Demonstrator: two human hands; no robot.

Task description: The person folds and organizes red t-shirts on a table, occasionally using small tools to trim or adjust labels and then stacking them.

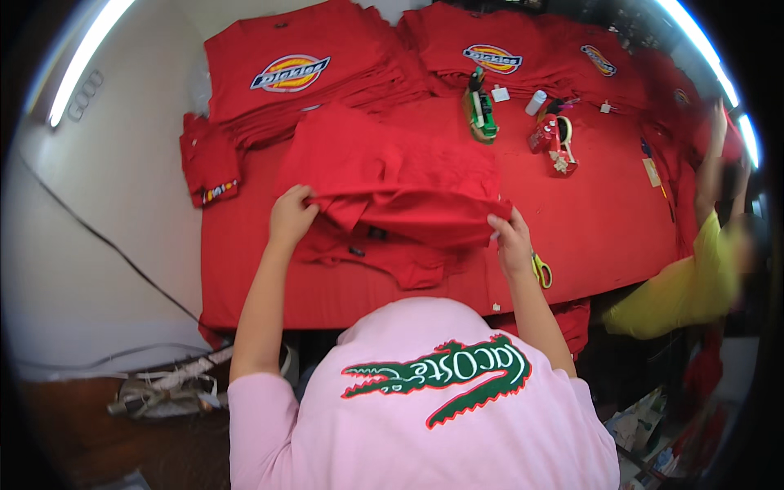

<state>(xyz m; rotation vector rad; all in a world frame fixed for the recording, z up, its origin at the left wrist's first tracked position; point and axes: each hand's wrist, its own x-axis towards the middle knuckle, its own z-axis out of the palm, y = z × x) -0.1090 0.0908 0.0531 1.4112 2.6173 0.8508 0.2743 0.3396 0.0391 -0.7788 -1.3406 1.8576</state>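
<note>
At the far left a stack of folded red shirts [290, 77] lies squared off, logos up, seemingly out of the way. The left hand [291, 215] is clamped on the near left edge of a red shirt [392, 175] in the middle of the red table [604, 229], arm straight. The right hand [512, 239] pinches its right edge, wrist bent; yellow-handled scissors [541, 269] lie just beside it.
</note>
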